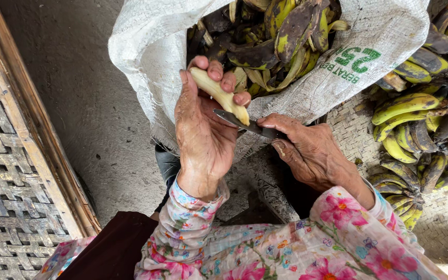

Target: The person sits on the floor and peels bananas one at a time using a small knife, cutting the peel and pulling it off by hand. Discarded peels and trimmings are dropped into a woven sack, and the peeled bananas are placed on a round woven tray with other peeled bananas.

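A peeled banana is held in the left hand, with the fingers curled tight around it so it does not slip. Its pale tip sticks out just past the fingers, so it can be reached by the blade. A knife is pinched in the right hand, fingers shut on the handle, and the blade is laid against the banana's lower end. Both hands are kept right over the open mouth of a white woven sack, which is filled with dark peels, likely so scraps fall in. Beyond the right fingers, unpeeled bananas are piled on a woven mat.
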